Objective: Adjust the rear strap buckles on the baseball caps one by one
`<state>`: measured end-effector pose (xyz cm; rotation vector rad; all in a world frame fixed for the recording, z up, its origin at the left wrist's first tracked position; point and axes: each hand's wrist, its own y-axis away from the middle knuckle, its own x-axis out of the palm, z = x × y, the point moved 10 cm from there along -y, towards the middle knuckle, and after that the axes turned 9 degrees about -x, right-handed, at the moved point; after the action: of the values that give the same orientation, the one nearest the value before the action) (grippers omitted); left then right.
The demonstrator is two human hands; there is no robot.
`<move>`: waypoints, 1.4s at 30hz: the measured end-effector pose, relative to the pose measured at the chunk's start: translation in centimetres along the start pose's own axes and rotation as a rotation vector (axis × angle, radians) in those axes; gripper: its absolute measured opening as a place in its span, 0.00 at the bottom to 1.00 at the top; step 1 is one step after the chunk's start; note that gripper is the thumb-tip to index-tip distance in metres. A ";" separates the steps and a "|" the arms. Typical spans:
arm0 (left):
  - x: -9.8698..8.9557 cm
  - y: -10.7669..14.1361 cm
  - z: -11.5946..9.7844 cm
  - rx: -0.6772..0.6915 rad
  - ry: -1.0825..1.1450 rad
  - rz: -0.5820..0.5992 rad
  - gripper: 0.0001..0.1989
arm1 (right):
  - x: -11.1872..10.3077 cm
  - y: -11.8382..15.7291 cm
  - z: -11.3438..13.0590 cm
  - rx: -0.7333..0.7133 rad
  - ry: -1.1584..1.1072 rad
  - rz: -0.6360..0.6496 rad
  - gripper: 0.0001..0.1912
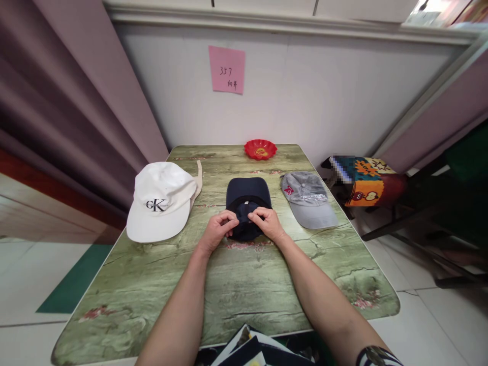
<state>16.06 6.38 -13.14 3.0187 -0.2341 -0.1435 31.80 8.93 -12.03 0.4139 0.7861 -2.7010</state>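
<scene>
A navy baseball cap [247,190] lies upturned on the table in front of me, its brim pointing away and its inside showing. My left hand [219,229] pinches the cap's near left edge between thumb and fingers. On the near right edge, my right hand [268,222] grips the same cap in a like pinch. The thumbs face each other across a small gap. To the left sits a white cap [162,198] with black CK letters and a loose strap at its back. A grey cap [308,198] with a red patch and white script rests to the right.
The green wood-patterned table [255,290] has rounded corners. A red scalloped dish [260,149] stands at its far edge by the wall. Above it hangs a pink note [227,70]. A colourful printed stool [369,180] is beyond the right side; a purple curtain [76,76] hangs left.
</scene>
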 end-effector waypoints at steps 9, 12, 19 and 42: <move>-0.1 -0.2 0.6 -0.038 -0.004 -0.039 0.17 | -0.2 0.0 -0.5 0.007 0.049 -0.031 0.24; -1.3 -0.2 0.7 -0.014 0.069 -0.155 0.17 | -0.8 0.1 -0.1 0.001 -0.012 -0.101 0.22; -8.8 2.2 1.6 0.077 0.123 -0.830 0.12 | -6.4 2.2 -1.7 0.064 0.035 -0.637 0.19; -4.3 0.3 -1.5 0.353 -0.429 -0.448 0.13 | -5.4 0.7 -5.1 0.103 0.105 -0.327 0.21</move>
<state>11.90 6.90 -11.27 3.2939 0.4386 -0.8758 37.98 12.24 -14.59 0.4920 0.8058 -3.0555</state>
